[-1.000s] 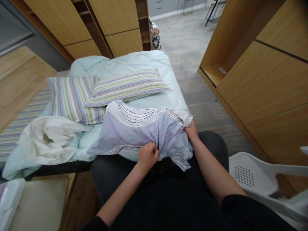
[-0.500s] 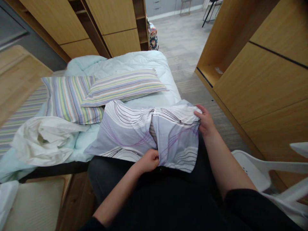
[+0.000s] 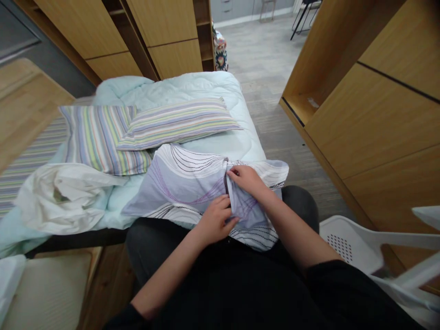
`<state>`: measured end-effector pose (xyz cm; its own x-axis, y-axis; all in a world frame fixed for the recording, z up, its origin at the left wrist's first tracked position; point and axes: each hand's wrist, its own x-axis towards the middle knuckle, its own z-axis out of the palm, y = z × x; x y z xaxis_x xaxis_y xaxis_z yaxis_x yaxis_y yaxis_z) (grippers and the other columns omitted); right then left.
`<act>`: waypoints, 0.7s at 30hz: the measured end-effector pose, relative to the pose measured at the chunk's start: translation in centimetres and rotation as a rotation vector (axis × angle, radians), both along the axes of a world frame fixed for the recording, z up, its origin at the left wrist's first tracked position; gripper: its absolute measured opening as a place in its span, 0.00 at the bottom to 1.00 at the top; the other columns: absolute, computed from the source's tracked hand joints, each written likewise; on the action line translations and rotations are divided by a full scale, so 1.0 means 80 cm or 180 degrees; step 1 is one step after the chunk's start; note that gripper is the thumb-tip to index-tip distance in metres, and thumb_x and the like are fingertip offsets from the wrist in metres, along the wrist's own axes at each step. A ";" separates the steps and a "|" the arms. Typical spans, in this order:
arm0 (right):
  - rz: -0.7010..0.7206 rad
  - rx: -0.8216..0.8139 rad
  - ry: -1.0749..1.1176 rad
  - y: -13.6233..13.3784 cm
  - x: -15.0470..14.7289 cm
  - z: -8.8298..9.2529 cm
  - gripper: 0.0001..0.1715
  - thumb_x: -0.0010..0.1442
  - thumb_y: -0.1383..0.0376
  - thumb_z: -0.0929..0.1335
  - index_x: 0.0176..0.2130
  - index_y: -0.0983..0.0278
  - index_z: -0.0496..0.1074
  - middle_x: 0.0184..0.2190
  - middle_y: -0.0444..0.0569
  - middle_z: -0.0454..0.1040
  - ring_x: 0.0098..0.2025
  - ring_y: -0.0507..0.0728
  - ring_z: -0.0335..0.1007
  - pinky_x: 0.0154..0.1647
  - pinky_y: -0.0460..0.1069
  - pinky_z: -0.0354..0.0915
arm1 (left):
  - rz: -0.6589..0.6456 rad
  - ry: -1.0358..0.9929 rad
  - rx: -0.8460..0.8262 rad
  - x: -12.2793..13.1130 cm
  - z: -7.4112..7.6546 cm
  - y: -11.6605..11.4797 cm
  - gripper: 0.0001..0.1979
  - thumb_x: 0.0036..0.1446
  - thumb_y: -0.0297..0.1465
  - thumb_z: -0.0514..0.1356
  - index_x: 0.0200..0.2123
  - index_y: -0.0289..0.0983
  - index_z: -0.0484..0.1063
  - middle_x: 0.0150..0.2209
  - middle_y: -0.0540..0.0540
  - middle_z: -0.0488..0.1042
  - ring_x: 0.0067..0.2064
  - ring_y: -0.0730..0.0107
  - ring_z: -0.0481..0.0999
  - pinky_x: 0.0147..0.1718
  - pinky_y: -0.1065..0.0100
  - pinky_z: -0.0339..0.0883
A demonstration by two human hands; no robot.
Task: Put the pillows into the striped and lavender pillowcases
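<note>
A pillow in a lilac and white case with dotted wavy lines lies across my lap and the bed's near edge. My left hand grips the case's open flap near its lower middle, fingers closed on the cloth. My right hand pinches the flap's edge just above, at the slit of the opening. The two hands sit close together over the pillow's middle right.
Two striped pillows rest on a pale blue quilt. A crumpled white cloth lies at the left. Wooden cabinets stand right and behind. A white plastic chair is at my right.
My right hand let go of the pillow's right corner and came in to the middle opening beside my left hand. The pillow shifted slightly on my lap.
</note>
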<state>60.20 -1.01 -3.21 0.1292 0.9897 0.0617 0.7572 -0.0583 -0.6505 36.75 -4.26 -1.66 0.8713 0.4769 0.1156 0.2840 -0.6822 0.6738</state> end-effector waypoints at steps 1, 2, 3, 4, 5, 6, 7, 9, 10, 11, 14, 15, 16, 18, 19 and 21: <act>-0.0081 0.0034 -0.0115 0.012 -0.007 -0.002 0.15 0.70 0.56 0.67 0.44 0.61 0.81 0.42 0.52 0.82 0.44 0.60 0.76 0.49 0.51 0.67 | 0.0007 0.0206 0.0442 0.004 -0.002 0.000 0.10 0.70 0.36 0.61 0.38 0.39 0.79 0.58 0.39 0.76 0.70 0.49 0.63 0.72 0.46 0.52; -0.0131 0.0118 -0.0298 0.023 -0.010 -0.005 0.16 0.68 0.57 0.68 0.49 0.62 0.80 0.48 0.54 0.81 0.48 0.61 0.76 0.51 0.51 0.67 | 0.0070 0.0422 0.0800 0.006 -0.006 -0.001 0.09 0.69 0.35 0.61 0.38 0.39 0.79 0.60 0.39 0.75 0.73 0.47 0.60 0.73 0.43 0.48; -0.0121 0.0181 -0.0517 0.033 -0.011 -0.008 0.20 0.66 0.58 0.69 0.54 0.62 0.79 0.53 0.56 0.79 0.51 0.63 0.75 0.53 0.52 0.66 | 0.0161 0.0635 0.1060 0.008 -0.012 -0.001 0.08 0.69 0.33 0.61 0.40 0.39 0.79 0.62 0.39 0.74 0.73 0.46 0.60 0.72 0.42 0.48; -0.0058 0.0168 -0.0723 0.042 -0.011 -0.010 0.24 0.64 0.57 0.71 0.57 0.63 0.78 0.55 0.58 0.78 0.53 0.64 0.75 0.53 0.53 0.66 | 0.0240 0.0838 0.1231 0.010 -0.017 -0.001 0.07 0.69 0.32 0.60 0.42 0.39 0.79 0.62 0.39 0.74 0.70 0.46 0.63 0.69 0.42 0.53; 0.0008 0.0075 -0.0880 0.050 -0.011 -0.012 0.25 0.63 0.56 0.72 0.57 0.62 0.78 0.55 0.59 0.78 0.53 0.66 0.75 0.52 0.53 0.66 | 0.0278 0.1021 0.1330 0.010 -0.022 0.000 0.07 0.69 0.31 0.60 0.44 0.39 0.79 0.61 0.38 0.75 0.65 0.47 0.69 0.64 0.44 0.59; 0.0038 -0.0075 -0.0982 0.056 -0.011 -0.014 0.25 0.63 0.54 0.72 0.55 0.62 0.80 0.53 0.59 0.79 0.52 0.67 0.76 0.52 0.54 0.66 | 0.0268 0.1175 0.1381 0.011 -0.025 0.000 0.08 0.70 0.31 0.59 0.45 0.38 0.78 0.57 0.37 0.77 0.59 0.48 0.73 0.58 0.46 0.64; 0.0002 -0.0239 -0.1036 0.062 -0.012 -0.014 0.22 0.63 0.54 0.72 0.52 0.61 0.81 0.50 0.59 0.80 0.51 0.67 0.76 0.51 0.54 0.66 | 0.0233 0.1299 0.1396 0.010 -0.026 -0.001 0.08 0.70 0.30 0.58 0.44 0.38 0.78 0.51 0.37 0.79 0.53 0.50 0.76 0.52 0.49 0.66; -0.0210 -0.0448 -0.1076 0.069 -0.015 -0.012 0.17 0.68 0.55 0.68 0.48 0.62 0.82 0.46 0.60 0.81 0.50 0.68 0.77 0.51 0.55 0.65 | 0.0143 0.1431 0.1366 0.008 -0.022 -0.003 0.09 0.71 0.31 0.56 0.41 0.37 0.77 0.39 0.39 0.79 0.43 0.53 0.77 0.44 0.52 0.66; -0.0324 -0.0464 -0.1109 0.071 -0.015 -0.011 0.17 0.70 0.57 0.66 0.47 0.62 0.81 0.46 0.62 0.80 0.50 0.68 0.77 0.51 0.55 0.64 | 0.0088 0.1411 0.1356 0.006 -0.018 -0.005 0.10 0.72 0.31 0.56 0.40 0.37 0.76 0.35 0.40 0.78 0.41 0.54 0.76 0.41 0.54 0.65; -0.0419 -0.0426 -0.1158 0.071 -0.015 -0.009 0.18 0.72 0.60 0.64 0.49 0.63 0.80 0.46 0.62 0.80 0.49 0.67 0.77 0.50 0.55 0.64 | 0.0035 0.1324 0.1368 0.004 -0.013 -0.008 0.11 0.72 0.32 0.55 0.39 0.37 0.75 0.34 0.41 0.77 0.39 0.55 0.75 0.39 0.55 0.65; -0.0606 -0.0126 -0.1320 0.058 -0.004 -0.006 0.19 0.74 0.63 0.61 0.55 0.62 0.75 0.49 0.60 0.79 0.47 0.65 0.76 0.46 0.54 0.63 | -0.0078 0.0793 0.1500 -0.006 -0.004 -0.016 0.15 0.74 0.36 0.54 0.36 0.38 0.74 0.32 0.42 0.75 0.38 0.56 0.74 0.36 0.56 0.63; -0.0639 0.0010 -0.1363 0.049 0.003 -0.007 0.19 0.73 0.64 0.61 0.56 0.62 0.75 0.51 0.59 0.79 0.47 0.64 0.76 0.45 0.54 0.63 | -0.0023 0.0621 0.1520 -0.009 -0.004 -0.018 0.15 0.74 0.37 0.54 0.34 0.39 0.73 0.32 0.43 0.74 0.39 0.56 0.73 0.36 0.56 0.63; -0.0620 0.0149 -0.1393 0.039 0.011 -0.009 0.19 0.72 0.65 0.62 0.56 0.61 0.75 0.51 0.57 0.79 0.48 0.64 0.75 0.46 0.54 0.64 | 0.0104 0.0490 0.1501 -0.012 -0.006 -0.019 0.15 0.73 0.36 0.55 0.32 0.39 0.72 0.31 0.43 0.74 0.38 0.57 0.73 0.36 0.56 0.63; -0.0403 0.0348 -0.1400 0.016 0.026 -0.017 0.17 0.68 0.68 0.64 0.51 0.61 0.79 0.49 0.56 0.80 0.50 0.65 0.73 0.50 0.55 0.64 | 0.0417 0.0242 0.1294 -0.017 -0.014 -0.020 0.15 0.72 0.35 0.56 0.31 0.38 0.71 0.33 0.43 0.75 0.40 0.57 0.74 0.39 0.56 0.65; -0.0210 0.0419 -0.1361 0.005 0.031 -0.021 0.16 0.66 0.69 0.65 0.46 0.62 0.80 0.47 0.55 0.81 0.51 0.65 0.73 0.52 0.56 0.63 | 0.0511 0.0075 0.1112 -0.019 -0.018 -0.020 0.14 0.72 0.34 0.57 0.31 0.38 0.71 0.36 0.42 0.76 0.43 0.56 0.75 0.42 0.56 0.67; 0.0187 0.0617 -0.1167 -0.012 0.036 -0.027 0.14 0.64 0.69 0.66 0.43 0.61 0.81 0.47 0.55 0.81 0.54 0.66 0.72 0.59 0.59 0.62 | 0.0445 -0.0294 0.0599 -0.020 -0.024 -0.020 0.13 0.73 0.34 0.56 0.33 0.37 0.71 0.40 0.40 0.78 0.47 0.57 0.76 0.47 0.57 0.68</act>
<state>63.09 -1.96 -5.40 0.0076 0.9603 0.2790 0.9391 0.0890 -0.3319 35.13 -5.88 -3.60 0.7801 0.5545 0.2898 0.3275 -0.7565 0.5660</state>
